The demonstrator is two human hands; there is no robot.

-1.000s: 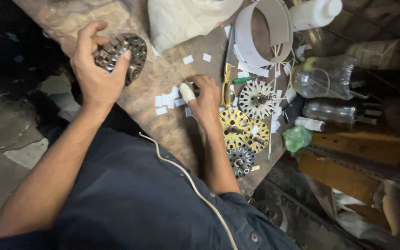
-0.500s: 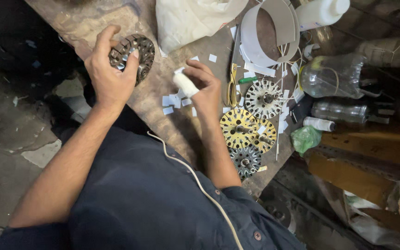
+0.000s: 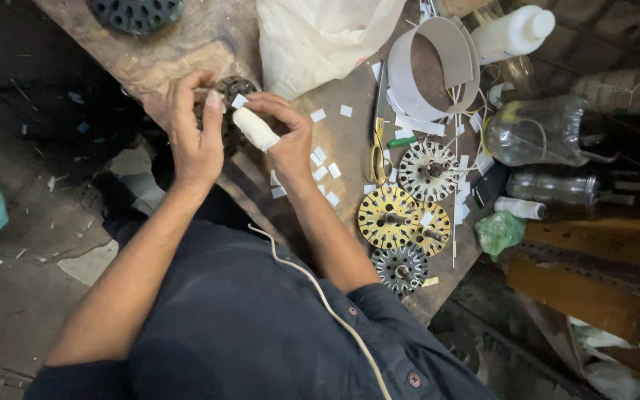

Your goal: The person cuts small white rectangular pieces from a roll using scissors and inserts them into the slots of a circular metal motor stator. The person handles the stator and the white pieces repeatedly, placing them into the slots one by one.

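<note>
Steel stator (image 3: 225,100) at bench (image 3: 187,52) near edge, gripped in my left hand (image 3: 194,137); right hand (image 3: 279,137), one finger bandaged, pinches paper slip (image 3: 239,101). Step: slot insulating. Next needs slip aligned with slot.

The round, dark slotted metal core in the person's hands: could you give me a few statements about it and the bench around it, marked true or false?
1. The left hand grips the round, dark slotted metal core. True.
2. The right hand has a white-wrapped finger. True.
3. The yellow-handled scissors are in the right hand. False: they lie on the brown wooden bench.
4. The two yellow slotted discs sit on the floor. False: they lie on the bench.
</note>
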